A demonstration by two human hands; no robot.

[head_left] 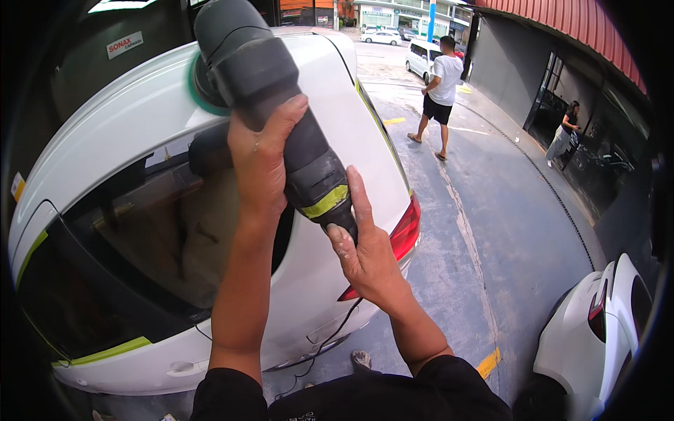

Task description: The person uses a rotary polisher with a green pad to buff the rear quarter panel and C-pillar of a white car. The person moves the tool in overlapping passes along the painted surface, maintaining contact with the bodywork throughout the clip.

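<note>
A black power polisher [302,133] with a green pad [202,88] is held up over the white car [323,77]. The pad's edge looks smeared, and it meets the white body panel above the side window. My left hand [263,158] wraps around the polisher's body near its head. Farther back, my right hand [361,249] grips the rear handle, just behind a yellow-green tape band [326,202]. A dark cord [337,326] runs down from below my right hand. Yellow-green masking tape [112,351] lines the dark side window [161,238].
The red tail light [405,228] is by my right forearm. Another white car [590,337] stands at lower right. A person in a white shirt [442,88] walks on the grey floor [456,231]; another person [564,133] stands by the right wall. A white van [423,56] is beyond.
</note>
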